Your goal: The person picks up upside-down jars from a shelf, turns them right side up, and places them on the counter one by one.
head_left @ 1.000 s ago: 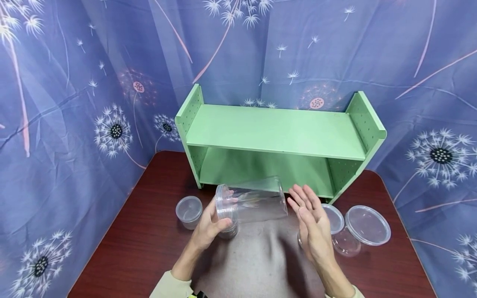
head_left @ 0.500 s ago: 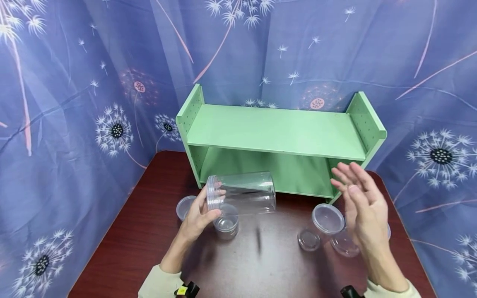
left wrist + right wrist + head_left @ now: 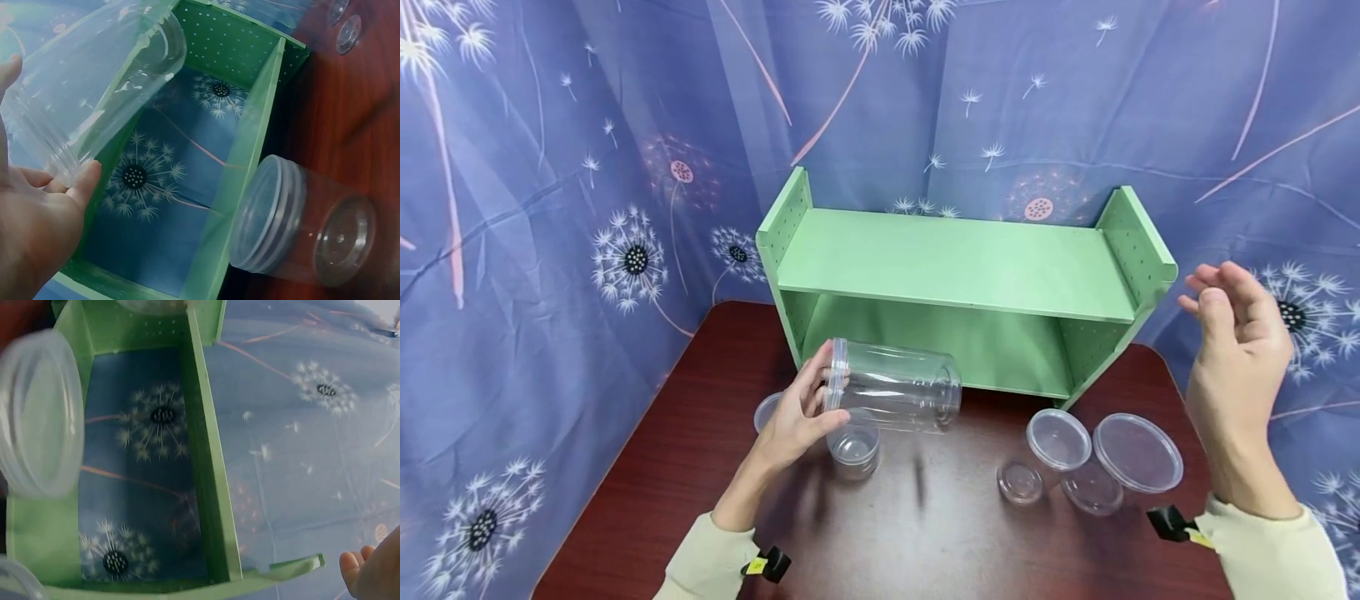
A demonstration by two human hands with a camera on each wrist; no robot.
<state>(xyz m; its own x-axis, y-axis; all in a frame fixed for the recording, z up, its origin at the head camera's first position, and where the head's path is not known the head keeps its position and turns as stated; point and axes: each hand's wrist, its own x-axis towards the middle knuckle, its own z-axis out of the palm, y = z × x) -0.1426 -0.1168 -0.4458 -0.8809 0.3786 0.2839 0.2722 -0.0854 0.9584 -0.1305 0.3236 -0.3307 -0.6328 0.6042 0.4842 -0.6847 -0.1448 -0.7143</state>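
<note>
My left hand (image 3: 793, 425) grips the lid end of a large clear plastic jar (image 3: 898, 387), which lies on its side in the air before the green shelf. In the left wrist view, the thumb and fingers curl round the rim of the jar (image 3: 100, 81), and nothing shows inside it. Beneath that hand a smaller clear jar (image 3: 854, 454) stands on the table; another jar lid (image 3: 766, 410) is partly hidden behind the hand. My right hand (image 3: 1240, 358) is raised at the far right, holding nothing, its fingers loosely bent. Only part of the right hand (image 3: 375, 572) shows in the right wrist view.
A green two-tier shelf (image 3: 955, 262) stands at the back of the dark red table (image 3: 925, 533). Right of centre are clear round containers with a smaller lid (image 3: 1058, 439) and a larger lid (image 3: 1138, 452). A blue dandelion-print curtain (image 3: 865, 100) hangs behind and at the sides.
My right hand has moved away from the jar's base, up and to the right. The left hand has shifted slightly left, still holding the large jar sideways.
</note>
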